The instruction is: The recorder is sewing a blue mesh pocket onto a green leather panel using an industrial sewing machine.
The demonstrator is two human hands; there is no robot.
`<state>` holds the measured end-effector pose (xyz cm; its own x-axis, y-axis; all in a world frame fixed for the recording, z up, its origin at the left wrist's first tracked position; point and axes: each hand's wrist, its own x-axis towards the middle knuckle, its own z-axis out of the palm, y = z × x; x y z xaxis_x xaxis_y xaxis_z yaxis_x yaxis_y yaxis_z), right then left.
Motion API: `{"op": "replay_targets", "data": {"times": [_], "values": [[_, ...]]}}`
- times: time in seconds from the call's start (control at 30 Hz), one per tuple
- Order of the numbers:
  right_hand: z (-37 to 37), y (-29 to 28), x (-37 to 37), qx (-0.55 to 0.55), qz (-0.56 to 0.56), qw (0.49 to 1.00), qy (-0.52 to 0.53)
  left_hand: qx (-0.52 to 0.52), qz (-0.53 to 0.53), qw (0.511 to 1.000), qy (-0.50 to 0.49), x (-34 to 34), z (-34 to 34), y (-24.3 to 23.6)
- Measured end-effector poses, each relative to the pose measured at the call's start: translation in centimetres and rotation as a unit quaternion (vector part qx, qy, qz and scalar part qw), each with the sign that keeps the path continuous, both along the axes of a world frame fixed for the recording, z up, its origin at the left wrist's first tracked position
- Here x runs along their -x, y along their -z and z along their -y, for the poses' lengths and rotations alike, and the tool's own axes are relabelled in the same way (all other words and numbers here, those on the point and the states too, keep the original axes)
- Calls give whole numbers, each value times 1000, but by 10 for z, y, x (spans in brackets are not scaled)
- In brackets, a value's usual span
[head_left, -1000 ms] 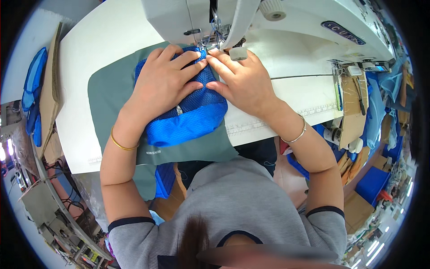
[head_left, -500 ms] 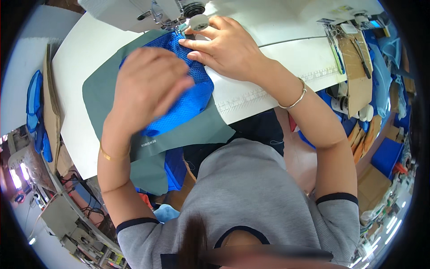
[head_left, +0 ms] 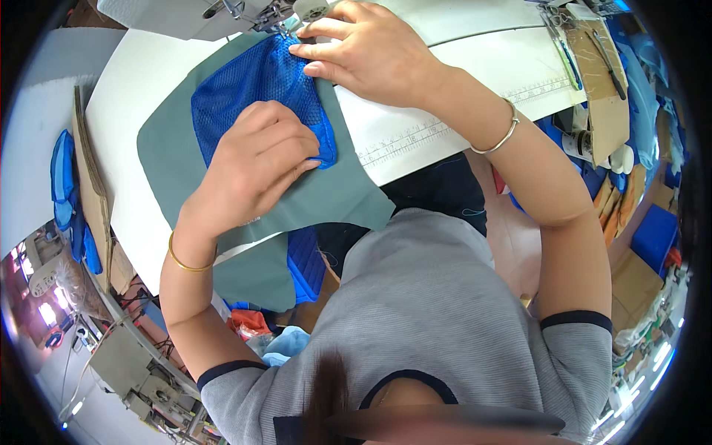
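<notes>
In the head view, a bright-blue mesh fabric panel [head_left: 241, 85] lies on a flat grey-green cloth sheet [head_left: 167, 141], its upper corner at the metal presser foot [head_left: 282, 31] of a white sewing machine [head_left: 163, 16]. The left hand [head_left: 259, 167] pinches the panel's lower edge, fingertips together; the right hand [head_left: 371, 55] rests beside the foot, fingers slightly apart. This seems an edge-aligning step within stitching; the next move likely calls for keeping both layers flat.

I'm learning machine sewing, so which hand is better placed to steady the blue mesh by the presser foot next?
The right, probably. The right hand is at the edge of the blue mesh, close beside the presser foot; the left hand is farther away, at the mesh's lower corner.
</notes>
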<state>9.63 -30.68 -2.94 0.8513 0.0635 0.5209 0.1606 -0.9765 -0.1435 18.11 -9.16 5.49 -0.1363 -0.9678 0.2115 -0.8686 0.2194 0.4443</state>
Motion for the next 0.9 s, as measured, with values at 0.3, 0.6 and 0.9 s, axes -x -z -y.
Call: {"op": "replay_targets", "data": {"times": [0.3, 0.6, 0.9], "values": [[3, -33, 5, 5, -39, 997, -69, -45, -80, 996, 9, -4, 2, 12], [4, -31, 5, 8, -24, 998, -65, -11, -72, 997, 10, -2, 0, 21], [6, -9, 3, 14, 18, 999, -30, 13, -91, 995, -26, -12, 17, -3]]}}
